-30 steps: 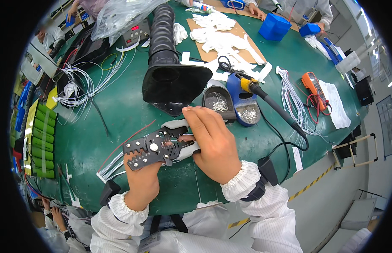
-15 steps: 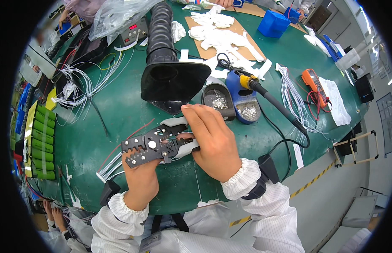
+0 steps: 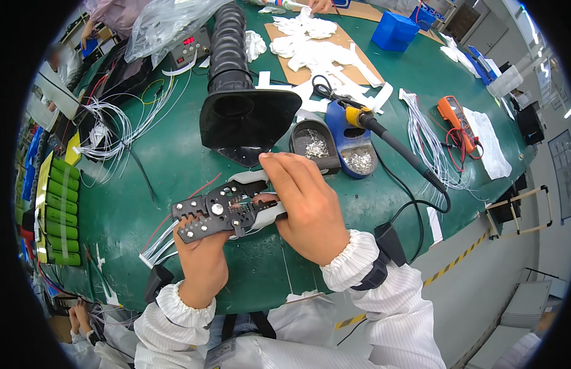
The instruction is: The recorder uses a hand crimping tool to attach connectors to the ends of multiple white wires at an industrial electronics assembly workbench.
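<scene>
Gripping the wire stripper [image 3: 218,209] by its grey, spread handles with the right hand [image 3: 310,200]; keeping the left hand [image 3: 202,264] beneath its jaws, with white wires [image 3: 164,247] just left of it on the tabletop [image 3: 122,215]; cannot tell its hidden grip; seemingly positioning wire for stripping; next, needing careful alignment before squeezing.

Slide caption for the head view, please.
Right grip holds wire strippers over the left grip and white wires at a green workbench.
</scene>
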Demonstrator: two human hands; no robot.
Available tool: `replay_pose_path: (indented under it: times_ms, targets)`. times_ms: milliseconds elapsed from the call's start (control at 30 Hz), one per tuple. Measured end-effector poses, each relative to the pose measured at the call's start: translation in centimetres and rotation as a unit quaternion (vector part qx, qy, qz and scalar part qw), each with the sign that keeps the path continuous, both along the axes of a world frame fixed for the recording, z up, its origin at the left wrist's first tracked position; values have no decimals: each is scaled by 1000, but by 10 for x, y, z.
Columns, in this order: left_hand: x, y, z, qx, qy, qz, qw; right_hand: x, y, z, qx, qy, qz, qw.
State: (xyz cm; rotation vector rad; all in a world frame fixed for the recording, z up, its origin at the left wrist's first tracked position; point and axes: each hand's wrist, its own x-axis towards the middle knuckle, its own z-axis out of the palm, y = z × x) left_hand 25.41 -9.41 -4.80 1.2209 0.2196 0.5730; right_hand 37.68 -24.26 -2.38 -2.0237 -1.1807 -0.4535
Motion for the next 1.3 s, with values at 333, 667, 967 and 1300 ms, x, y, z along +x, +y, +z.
replay_pose_path:
  times_ms: [333,667,967,1300]
  targets:
    - [2,1,2,25,0,2,1000,1,-1,-1,-6,1,2,1000]
    - [2,3,-2,48,-2,4,999,-2,0,-3,16,43,1,999]
    - [3,4,0,71,1,7,997,-1,-1,-2,-20,23,7,999]
    - [-1,7,-5,85,3,1,996,-2,1,-3,21,32,0,999]
